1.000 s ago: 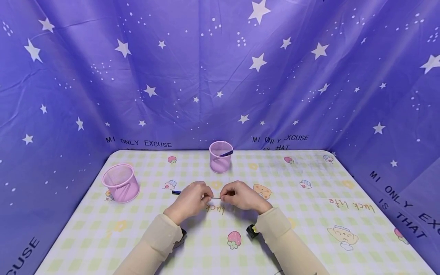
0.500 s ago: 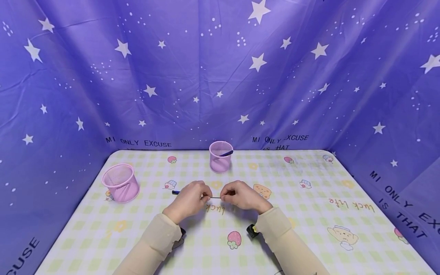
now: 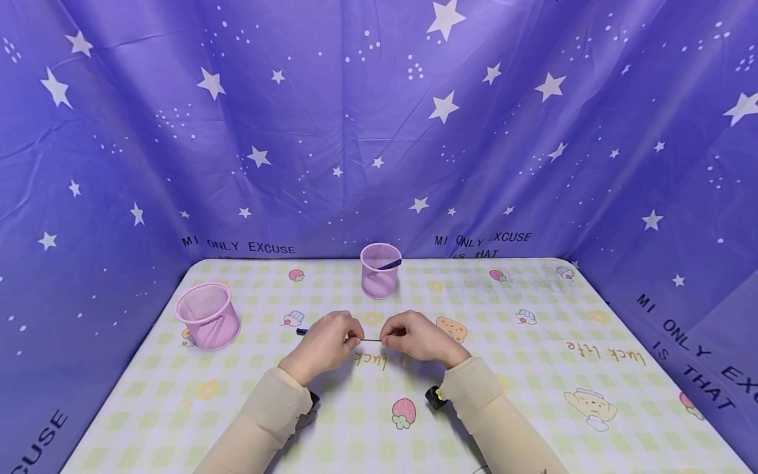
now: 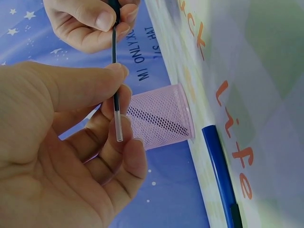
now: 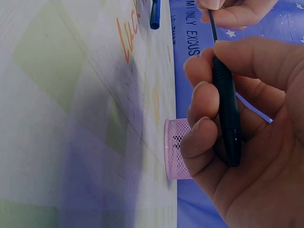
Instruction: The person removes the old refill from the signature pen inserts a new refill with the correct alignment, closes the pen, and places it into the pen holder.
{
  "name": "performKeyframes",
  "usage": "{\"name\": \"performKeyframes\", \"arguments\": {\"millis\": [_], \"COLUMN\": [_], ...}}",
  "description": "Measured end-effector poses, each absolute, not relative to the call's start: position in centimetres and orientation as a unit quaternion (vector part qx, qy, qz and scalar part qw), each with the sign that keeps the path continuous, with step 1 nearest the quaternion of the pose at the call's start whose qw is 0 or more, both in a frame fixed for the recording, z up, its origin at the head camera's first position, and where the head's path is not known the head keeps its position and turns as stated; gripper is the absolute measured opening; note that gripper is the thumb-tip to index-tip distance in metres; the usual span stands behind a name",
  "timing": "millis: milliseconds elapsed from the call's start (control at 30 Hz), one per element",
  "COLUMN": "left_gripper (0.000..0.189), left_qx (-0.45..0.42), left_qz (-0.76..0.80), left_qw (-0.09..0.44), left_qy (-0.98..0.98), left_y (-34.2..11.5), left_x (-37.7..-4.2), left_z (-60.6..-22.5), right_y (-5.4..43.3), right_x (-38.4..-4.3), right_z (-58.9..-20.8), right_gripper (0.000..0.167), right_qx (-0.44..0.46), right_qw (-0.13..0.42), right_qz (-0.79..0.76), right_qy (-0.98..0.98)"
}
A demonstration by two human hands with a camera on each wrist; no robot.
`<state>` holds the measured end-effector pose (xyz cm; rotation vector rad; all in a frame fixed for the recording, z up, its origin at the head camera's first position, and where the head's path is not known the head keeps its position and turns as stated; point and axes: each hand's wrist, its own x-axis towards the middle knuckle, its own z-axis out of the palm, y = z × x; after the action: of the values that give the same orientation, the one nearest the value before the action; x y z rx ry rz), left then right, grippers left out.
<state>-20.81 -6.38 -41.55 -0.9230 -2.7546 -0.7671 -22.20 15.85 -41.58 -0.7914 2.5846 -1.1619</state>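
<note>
Both hands meet over the middle of the table. My left hand (image 3: 328, 342) pinches a thin black pen refill (image 4: 115, 47) between thumb and forefinger; its clear hollow end sticks out past the fingers in the left wrist view. My right hand (image 3: 418, 334) grips a short black pen barrel (image 5: 227, 109) with a ribbed grip, the tapered end lying toward the palm. The refill runs straight from the barrel across to the left fingertips. A blue pen part (image 4: 219, 171) lies on the table beside the left hand, partly hidden by it in the head view.
Behind the hands stands a pink mesh pen cup (image 3: 380, 283) with a dark blue pen (image 3: 391, 264) inside. A second pink mesh cup (image 3: 209, 322) is at the left. The table (image 3: 521, 408) has a checked cloth, with a starry purple curtain (image 3: 331, 131) around it.
The left hand has drawn slightly leftward, and a little more of the refill shows between the hands. The right hand has barely moved.
</note>
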Motion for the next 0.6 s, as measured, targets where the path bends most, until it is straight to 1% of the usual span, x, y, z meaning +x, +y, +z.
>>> {"name": "performKeyframes", "arguments": {"millis": [600], "left_gripper": [0.009], "left_qx": [-0.297], "left_qz": [-0.253], "left_qw": [0.059], "left_qy": [-0.919], "left_y": [-6.63], "left_x": [-20.79], "left_z": [-41.18], "right_y": [16.0], "right_x": [-22.31], "right_z": [-41.79], "right_gripper": [0.008], "right_qx": [-0.268], "right_qw": [0.096], "right_qz": [-0.395], "right_qy": [0.873]}}
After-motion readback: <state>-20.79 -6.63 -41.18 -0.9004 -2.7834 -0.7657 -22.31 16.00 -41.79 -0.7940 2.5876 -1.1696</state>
